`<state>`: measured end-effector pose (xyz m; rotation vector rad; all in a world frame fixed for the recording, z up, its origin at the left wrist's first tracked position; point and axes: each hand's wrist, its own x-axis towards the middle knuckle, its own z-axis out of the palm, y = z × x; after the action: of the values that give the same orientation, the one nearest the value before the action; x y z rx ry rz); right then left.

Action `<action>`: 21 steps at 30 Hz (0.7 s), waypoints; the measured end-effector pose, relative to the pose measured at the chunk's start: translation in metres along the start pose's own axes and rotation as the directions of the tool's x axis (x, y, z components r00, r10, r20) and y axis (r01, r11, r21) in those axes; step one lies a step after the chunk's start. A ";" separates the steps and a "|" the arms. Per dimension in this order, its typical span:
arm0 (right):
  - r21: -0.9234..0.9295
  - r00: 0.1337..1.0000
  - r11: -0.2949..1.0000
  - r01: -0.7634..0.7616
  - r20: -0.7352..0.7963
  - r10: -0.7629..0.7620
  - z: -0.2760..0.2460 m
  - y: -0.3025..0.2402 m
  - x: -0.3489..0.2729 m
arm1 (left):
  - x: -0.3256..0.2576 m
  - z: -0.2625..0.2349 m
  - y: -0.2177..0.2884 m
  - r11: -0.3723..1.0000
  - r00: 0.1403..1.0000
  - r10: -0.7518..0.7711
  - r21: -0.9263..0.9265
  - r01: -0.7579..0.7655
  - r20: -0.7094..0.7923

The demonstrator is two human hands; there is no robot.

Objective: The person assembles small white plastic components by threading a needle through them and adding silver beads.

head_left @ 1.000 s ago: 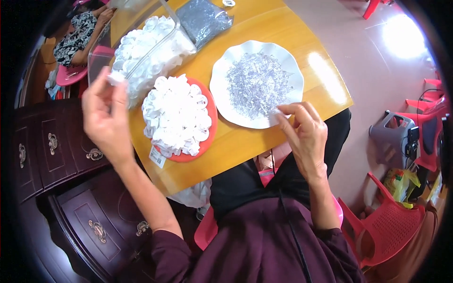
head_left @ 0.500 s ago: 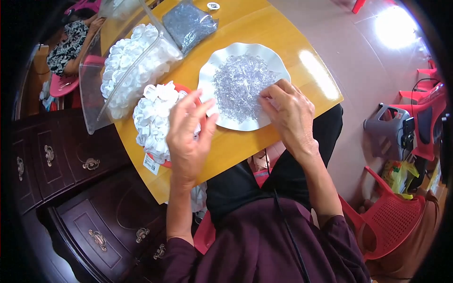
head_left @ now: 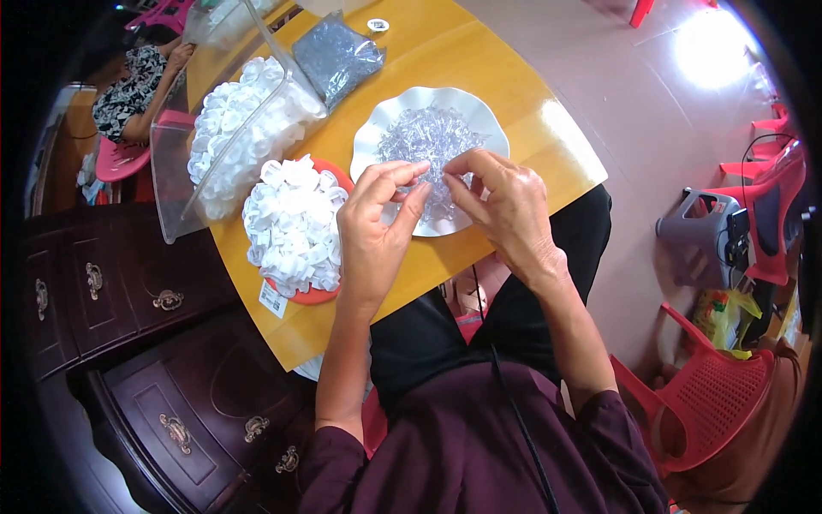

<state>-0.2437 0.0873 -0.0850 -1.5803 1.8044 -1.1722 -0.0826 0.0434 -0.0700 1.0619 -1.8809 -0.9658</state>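
The left hand [head_left: 374, 224] and right hand [head_left: 516, 206] are half-curled over the plate [head_left: 428, 96]; their grip cannot be told. Many loose clear pieces [head_left: 428, 133] are left there; white pieces [head_left: 291, 227] are heaped on the tray [head_left: 315, 297].

Yellow table [head_left: 479, 53]: clear bin [head_left: 169, 193], grey bag [head_left: 339, 58], red dish [head_left: 332, 174], white scalloped plate [head_left: 367, 137].

1. Whatever the left hand [head_left: 374, 231] and right hand [head_left: 515, 210] pinch: too small to tell.
2. Beyond the grip: white plate [head_left: 366, 141], partly hidden.
3. Left of the grip: red dish [head_left: 315, 296], mostly hidden under white pieces [head_left: 291, 227].
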 end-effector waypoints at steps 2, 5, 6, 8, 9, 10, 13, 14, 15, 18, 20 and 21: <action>-0.024 0.997 0.997 0.073 -0.005 -0.073 0.004 0.001 -0.001 | 0.005 0.002 -0.006 0.999 0.999 0.042 0.015 -0.042 0.000; -0.024 0.995 0.995 0.102 -0.020 -0.102 0.005 0.000 -0.001 | 0.008 0.004 -0.007 0.997 0.997 0.077 0.023 -0.077 0.006; -0.024 0.995 0.995 0.098 -0.022 -0.099 0.005 0.000 -0.001 | 0.008 0.004 -0.007 0.997 0.997 0.070 0.018 -0.071 0.009; -0.013 0.996 0.996 0.088 0.010 -0.088 0.006 0.000 -0.001 | 0.008 0.005 -0.012 0.999 0.999 0.040 -0.029 -0.040 0.003; -0.010 0.996 0.996 0.087 0.012 -0.087 0.006 0.000 -0.001 | 0.007 0.005 -0.014 0.997 1.000 0.010 -0.076 -0.010 -0.005; -0.001 0.997 0.997 0.071 0.011 -0.071 0.006 -0.001 -0.002 | 0.005 0.004 -0.015 0.997 1.000 0.006 -0.073 -0.007 -0.006; 0.061 0.999 0.997 0.045 -0.018 -0.044 0.005 -0.008 -0.004 | -0.002 -0.003 -0.014 0.932 0.980 -0.196 -0.319 0.174 -0.039; 0.106 0.998 0.994 0.033 -0.051 -0.028 0.004 -0.010 -0.005 | -0.003 -0.006 -0.010 0.877 0.963 -0.269 -0.419 0.234 -0.025; 0.108 0.999 0.994 0.033 -0.047 -0.028 0.005 -0.010 -0.007 | -0.005 -0.009 -0.007 0.809 0.941 -0.338 -0.513 0.288 -0.005; 0.294 1.000 0.956 0.006 0.004 -0.008 0.010 -0.016 -0.013 | -0.016 -0.012 0.003 0.769 0.935 -0.355 -0.573 0.284 -0.013; 0.472 0.995 0.876 -0.097 0.053 0.082 0.014 -0.023 -0.020 | -0.025 -0.014 0.006 0.718 0.934 -0.357 -0.635 0.285 0.016; 0.475 0.995 0.874 -0.100 0.064 0.079 0.016 -0.024 -0.025 | -0.030 -0.015 0.008 0.718 0.931 -0.365 -0.634 0.287 0.008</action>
<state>-0.2118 0.1074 -0.0786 -1.2085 1.3968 -1.3946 -0.0612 0.0700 -0.0642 1.0090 -1.1300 -1.5618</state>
